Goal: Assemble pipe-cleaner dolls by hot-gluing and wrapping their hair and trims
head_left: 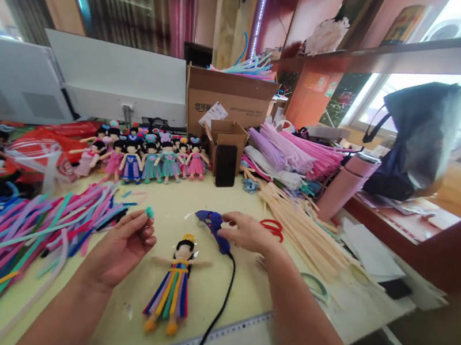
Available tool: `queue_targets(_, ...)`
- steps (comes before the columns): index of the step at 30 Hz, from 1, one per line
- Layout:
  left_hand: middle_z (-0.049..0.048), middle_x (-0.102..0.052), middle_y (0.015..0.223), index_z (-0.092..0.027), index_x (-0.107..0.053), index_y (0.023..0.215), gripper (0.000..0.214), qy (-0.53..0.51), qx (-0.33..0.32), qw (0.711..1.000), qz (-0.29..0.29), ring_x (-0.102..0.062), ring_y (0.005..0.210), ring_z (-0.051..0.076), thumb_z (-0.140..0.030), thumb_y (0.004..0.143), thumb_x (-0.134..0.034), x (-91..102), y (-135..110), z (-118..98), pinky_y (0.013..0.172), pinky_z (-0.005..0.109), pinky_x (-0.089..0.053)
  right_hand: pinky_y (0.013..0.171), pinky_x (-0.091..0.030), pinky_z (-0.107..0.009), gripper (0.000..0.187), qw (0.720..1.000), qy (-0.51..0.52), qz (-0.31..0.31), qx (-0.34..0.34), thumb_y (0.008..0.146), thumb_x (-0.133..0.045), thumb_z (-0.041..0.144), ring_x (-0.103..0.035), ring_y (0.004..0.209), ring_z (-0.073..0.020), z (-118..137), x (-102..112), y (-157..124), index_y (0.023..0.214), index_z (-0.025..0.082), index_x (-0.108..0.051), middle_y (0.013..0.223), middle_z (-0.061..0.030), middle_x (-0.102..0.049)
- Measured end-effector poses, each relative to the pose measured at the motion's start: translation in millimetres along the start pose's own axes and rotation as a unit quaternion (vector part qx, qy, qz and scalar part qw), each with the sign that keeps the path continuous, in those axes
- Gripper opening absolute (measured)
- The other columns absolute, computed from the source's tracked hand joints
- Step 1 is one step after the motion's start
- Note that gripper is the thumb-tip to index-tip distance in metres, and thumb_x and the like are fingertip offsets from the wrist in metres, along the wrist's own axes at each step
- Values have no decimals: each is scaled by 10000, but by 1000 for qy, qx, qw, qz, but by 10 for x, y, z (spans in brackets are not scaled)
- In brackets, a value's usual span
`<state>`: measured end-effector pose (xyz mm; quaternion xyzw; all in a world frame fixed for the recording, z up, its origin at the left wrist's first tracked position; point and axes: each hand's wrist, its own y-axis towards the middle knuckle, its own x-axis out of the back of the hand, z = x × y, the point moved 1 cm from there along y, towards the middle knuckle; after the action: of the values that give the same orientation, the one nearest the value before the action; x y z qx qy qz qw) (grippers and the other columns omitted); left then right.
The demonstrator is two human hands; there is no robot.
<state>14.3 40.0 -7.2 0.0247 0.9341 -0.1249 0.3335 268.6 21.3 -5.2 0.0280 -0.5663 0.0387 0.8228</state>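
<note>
My left hand (125,246) pinches a small teal fuzzy piece (149,212) between thumb and fingertips, above the table. My right hand (249,232) is at the blue glue gun (215,227), its thumb and fingers apart beside the handle; whether they touch it I cannot tell. The glue gun lies on its side, nozzle to the left, with a black cord (224,300) running toward me. Between my forearms a fuzzy pipe-cleaner doll (172,288) lies face up, with a yellow headpiece, black hair, outstretched arms and a striped multicoloured skirt.
Loose coloured pipe cleaners (26,245) pile up at left. Several finished dolls (149,157) stand behind, beside a black phone (225,166). Red-handled scissors (273,229), beige stems (304,228) and a pink bottle (348,185) are at right. A ruler (227,332) lies near the front edge.
</note>
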Motion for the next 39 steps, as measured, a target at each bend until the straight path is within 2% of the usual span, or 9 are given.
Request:
queue_targets(3, -12, -598, 591, -157, -624, 655, 163, 2, 6, 1000, 3, -499, 467, 77, -55, 776, -585, -19, -14, -4, 423, 180, -431, 954, -409, -280, 340, 994, -85, -30, -69, 877, -490, 179, -583, 1121, -207, -227, 141, -39, 1182, 152, -637, 1193, -123, -652)
queue_targets(8, -7, -599, 592, -154, -638, 668, 143, -2, 10, 1000, 22, -498, 471, 81, -54, 765, -605, -41, -28, 9, 428, 183, -427, 864, -441, -373, 337, 972, -177, -27, -149, 818, -444, 38, -598, 1067, -294, -428, 31, 44, 1048, 79, -687, 1076, -229, -660)
queue_targets(14, -8, -612, 597, -161, -651, 689, 111, -21, 21, 998, 48, -511, 487, 83, -58, 726, -671, -27, -27, 34, 441, 181, -423, 833, -421, -375, 280, 967, -209, -47, -140, 762, -521, 101, -579, 1055, -315, -444, -30, 90, 987, 78, -685, 1063, -222, -661)
queue_targets(19, -6, -623, 593, -158, -655, 690, 99, -39, 29, 997, 63, -524, 491, 82, -72, 721, -692, -47, -80, 45, 451, 181, -430, 699, -409, -317, 208, 971, -177, -91, -132, 807, -483, 210, -615, 788, -229, -457, 97, 86, 931, 117, -622, 844, -136, -682)
queue_targets(22, 9, -655, 616, -157, -658, 695, 95, -42, 35, 996, 68, -557, 514, 91, -75, 721, -699, -69, -124, 47, 478, 194, -460, 615, -391, -255, 146, 978, -115, -150, -87, 841, -432, 249, -564, 682, -161, -273, 242, 24, 903, 170, -538, 769, -46, -632)
queue_targets(25, 24, -683, 643, -153, -664, 701, 96, -41, 38, 996, 75, -586, 538, 97, -70, 710, -713, -79, -150, 49, 503, 202, -485, 549, -381, -223, 52, 960, 89, -258, 54, 837, -463, 254, -497, 576, -122, 122, 322, -143, 851, 205, -472, 678, 19, -553)
queue_targets(28, 19, -684, 637, -148, -664, 701, 103, -39, 34, 995, 88, -590, 538, 91, -74, 692, -735, -74, -153, 54, 512, 197, -491, 516, -371, -204, 49, 942, 171, -246, 151, 838, -510, 242, -485, 553, -107, 533, 227, -323, 848, 210, -473, 670, 31, -545)
queue_targets(33, -1, -669, 625, -150, -663, 701, 109, -22, 29, 994, 100, -583, 536, 75, -111, 687, -763, -77, -144, 82, 536, 186, -493, 613, -416, -244, 47, 927, 111, -261, 244, 868, -518, 173, -570, 663, -142, 784, -63, -415, 912, 191, -516, 765, -20, -627)
queue_targets(39, -14, -650, 581, -150, -679, 687, 161, 22, 0, 995, 97, -564, 530, 71, -164, 619, -824, -111, -134, 133, 533, 175, -472, 677, -426, -272, 93, 923, 41, -279, 262, 909, -487, 179, -611, 747, -177, 767, -162, -421, 938, 189, -575, 790, -48, -662)
